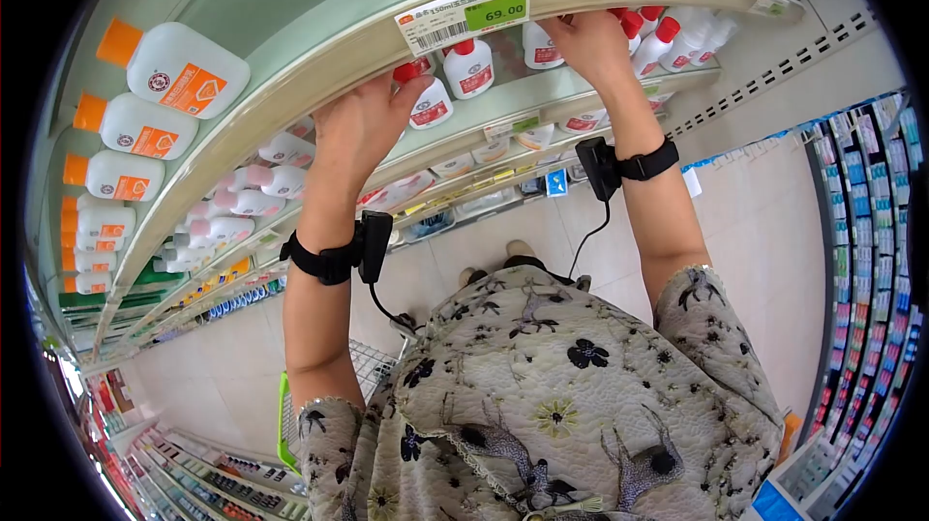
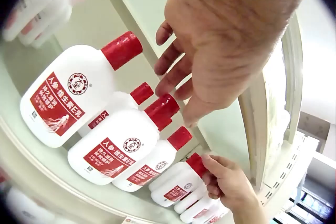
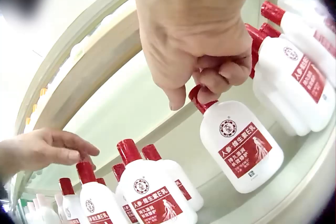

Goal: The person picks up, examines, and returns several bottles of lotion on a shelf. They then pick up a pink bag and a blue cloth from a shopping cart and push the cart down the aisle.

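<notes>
White lotion bottles with red caps and red labels stand on a shelf under the upper ledge. My right hand (image 1: 592, 45) reaches in beneath that ledge. In the right wrist view its curled fingers (image 3: 214, 81) grip the red cap of one lotion bottle (image 3: 241, 148), which stands apart from its neighbours. Farther left, my left hand (image 1: 360, 129) is over another lotion bottle (image 1: 430, 105), thumb held out beside the red cap. From the left wrist, the left hand (image 2: 223, 50) shows loosely bent fingers close above the caps, holding nothing.
The upper shelf edge (image 1: 319, 66) with a price tag (image 1: 464, 14) overhangs both hands. Orange-capped bottles (image 1: 184, 71) line the upper left shelf. More bottles (image 1: 281, 180) fill lower shelves. A green-edged cart (image 1: 285, 419) stands at lower left, and stocked racks (image 1: 871, 231) at right.
</notes>
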Demonstrator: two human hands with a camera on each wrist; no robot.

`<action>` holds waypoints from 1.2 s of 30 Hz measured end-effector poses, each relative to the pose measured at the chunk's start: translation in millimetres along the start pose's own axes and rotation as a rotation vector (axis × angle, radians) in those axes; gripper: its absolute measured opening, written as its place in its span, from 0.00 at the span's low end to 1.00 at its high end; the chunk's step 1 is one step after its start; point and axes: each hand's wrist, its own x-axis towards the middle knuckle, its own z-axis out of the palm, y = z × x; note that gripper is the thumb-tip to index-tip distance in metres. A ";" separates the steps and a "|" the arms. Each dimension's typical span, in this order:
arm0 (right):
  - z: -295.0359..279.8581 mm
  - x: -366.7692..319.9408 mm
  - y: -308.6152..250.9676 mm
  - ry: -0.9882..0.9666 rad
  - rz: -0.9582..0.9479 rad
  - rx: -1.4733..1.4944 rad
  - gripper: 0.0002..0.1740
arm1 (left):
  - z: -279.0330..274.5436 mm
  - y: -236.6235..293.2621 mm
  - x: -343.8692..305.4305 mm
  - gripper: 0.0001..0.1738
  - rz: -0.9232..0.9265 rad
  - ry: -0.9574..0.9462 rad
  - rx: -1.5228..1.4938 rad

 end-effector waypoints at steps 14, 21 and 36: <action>21.4 -1.8 -6.2 0.099 -0.161 -0.056 0.16 | 29.8 25.4 34.7 0.20 0.044 0.024 0.051; 18.6 -13.0 -48.4 -0.141 -0.064 0.069 0.15 | 38.9 5.6 28.8 0.18 0.024 0.041 0.030; 15.1 25.1 -0.4 0.139 -0.174 -0.172 0.13 | 29.6 7.3 27.8 0.19 0.016 -0.036 -0.039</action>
